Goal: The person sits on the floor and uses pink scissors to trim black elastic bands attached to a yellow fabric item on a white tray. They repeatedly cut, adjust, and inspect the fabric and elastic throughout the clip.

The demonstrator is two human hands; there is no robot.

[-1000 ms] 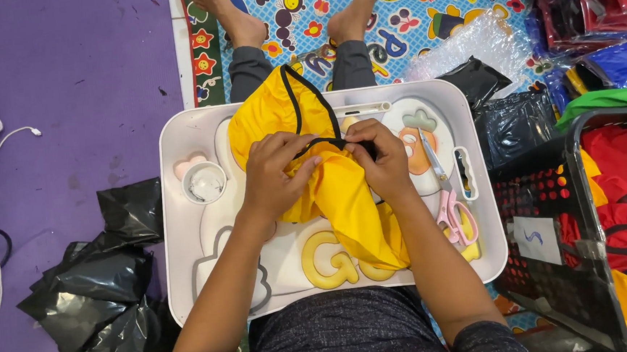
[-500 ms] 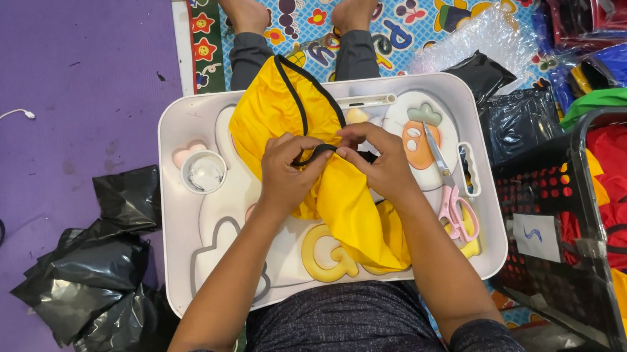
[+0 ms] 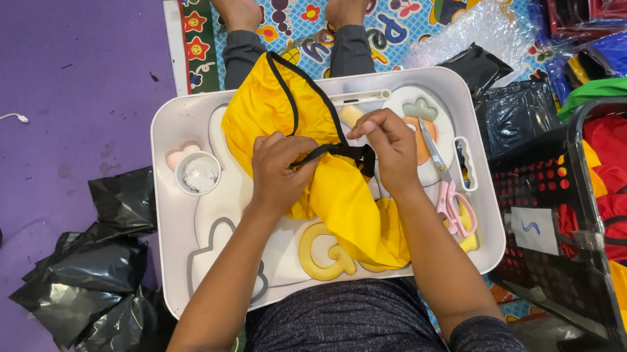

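Both hands pinch a black strap [image 3: 334, 151] taut between them: left hand [image 3: 278, 172] clenched on yellow fabric [image 3: 344, 203], right hand [image 3: 391, 148] gripping its end, over a white lap tray [image 3: 182, 278].

The person is wearing a dark navy top with a fine speckled pattern; it's showing across the near edge of the scene. Its short sleeves are ending around the upper arms, so both forearms are going bare down to the left hand [image 3: 278, 172] and the right hand [image 3: 391, 148]. No watch, ring or bracelet is showing on either wrist. Farther out, the legs are wearing grey trousers that are stopping a bit above the ankles, and the feet are going bare at the far edge, no socks or shoes.
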